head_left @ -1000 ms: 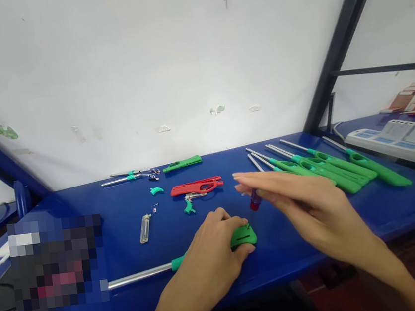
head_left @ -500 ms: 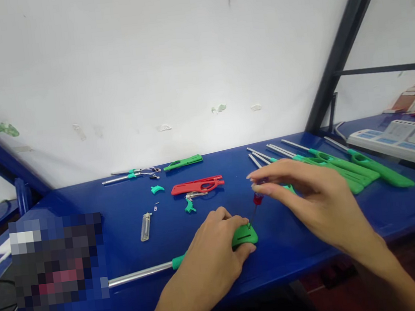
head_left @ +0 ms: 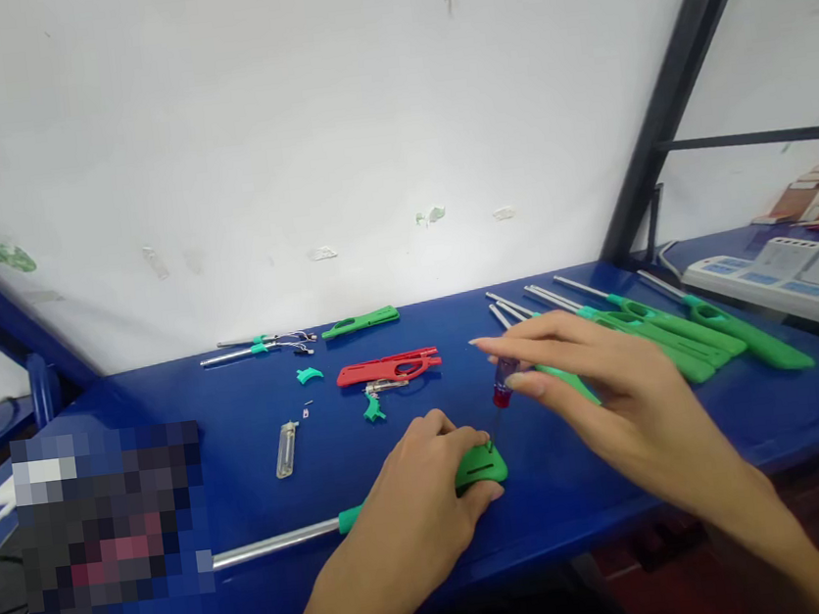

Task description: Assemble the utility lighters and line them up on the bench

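My left hand is closed over a green long-neck lighter, pressing it to the blue table. Its silver tube points left, and much of the body lies under my palm. In my right hand a small screwdriver with a clear red and purple handle is gripped between thumb and fingers. The shaft slants down to the lighter's butt end, beside my left fingertips. Whether the tip sits in a screw is too small to tell.
Several finished-looking green lighters lie at the right. Red casing halves, a green casing, metal tubes with wires, a clear fuel tank and teal triggers are spread behind my left hand. A white power strip stands far right.
My right fingers have shifted around the screwdriver handle, stretching out more, and the handle has tilted slightly left. My left hand and the lighter have stayed put.
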The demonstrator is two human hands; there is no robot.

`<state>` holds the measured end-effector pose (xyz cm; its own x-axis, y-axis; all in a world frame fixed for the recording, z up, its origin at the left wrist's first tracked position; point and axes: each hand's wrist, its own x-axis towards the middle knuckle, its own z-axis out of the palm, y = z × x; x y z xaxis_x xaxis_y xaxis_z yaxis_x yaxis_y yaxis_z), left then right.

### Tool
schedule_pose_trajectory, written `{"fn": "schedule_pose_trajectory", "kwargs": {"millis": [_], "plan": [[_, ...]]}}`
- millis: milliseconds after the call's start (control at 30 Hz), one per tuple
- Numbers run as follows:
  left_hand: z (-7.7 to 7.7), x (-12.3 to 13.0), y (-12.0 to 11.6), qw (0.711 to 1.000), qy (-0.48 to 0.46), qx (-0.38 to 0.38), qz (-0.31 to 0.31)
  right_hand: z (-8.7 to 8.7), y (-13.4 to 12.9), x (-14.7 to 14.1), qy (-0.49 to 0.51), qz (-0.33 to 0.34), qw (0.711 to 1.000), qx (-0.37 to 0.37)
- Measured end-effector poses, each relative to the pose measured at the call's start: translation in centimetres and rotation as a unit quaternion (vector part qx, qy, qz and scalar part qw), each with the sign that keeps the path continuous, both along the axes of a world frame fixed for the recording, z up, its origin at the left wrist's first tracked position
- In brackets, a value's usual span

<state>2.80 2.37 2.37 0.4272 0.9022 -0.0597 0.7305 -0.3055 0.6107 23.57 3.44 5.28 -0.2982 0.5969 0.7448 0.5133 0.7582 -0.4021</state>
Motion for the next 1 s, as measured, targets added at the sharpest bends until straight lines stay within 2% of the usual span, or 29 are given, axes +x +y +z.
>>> {"fn": "schedule_pose_trajectory", "kwargs": {"millis": [100, 267, 433, 600, 700, 800, 933, 1000], "plan": [[0.04, 0.07, 0.01, 1.0, 0.003, 0.001, -0.005, -0.04, 0.14, 0.05, 0.001, 0.028, 0.999, -0.027], [0.17, 0.02, 0.15, 1.0, 0.005, -0.004, -0.003, -0.24, 0.38, -0.02, 0.013, -0.021, 1.0, -0.004], [0.2, -0.01, 0.1, 1.0, 0.004, -0.001, -0.006, -0.23, 0.12, 0.14, 0.002, 0.06, 0.996, -0.069], [-0.01, -0.07, 0.05, 1.0, 0.0, 0.006, -0.004, -0.24, 0.07, -0.04, -0.027, 0.027, 0.999, -0.019], [-0.08, -0.01, 0.11, 1.0, 0.001, 0.003, -0.004, -0.13, -0.03, 0.28, -0.051, 0.057, 0.996, -0.04], [-0.1, 0.01, 0.2, 1.0, 0.0, 0.005, -0.008, 0.01, -0.11, 0.58, -0.032, 0.084, 0.994, -0.06], [-0.15, -0.12, 0.26, 1.0, -0.005, 0.012, -0.008, 0.03, 0.08, 0.43, -0.022, 0.023, 0.999, -0.006], [-0.22, -0.2, 0.3, 1.0, -0.005, 0.01, -0.005, 0.04, 0.15, 0.45, -0.038, 0.013, 0.999, 0.001]]}}
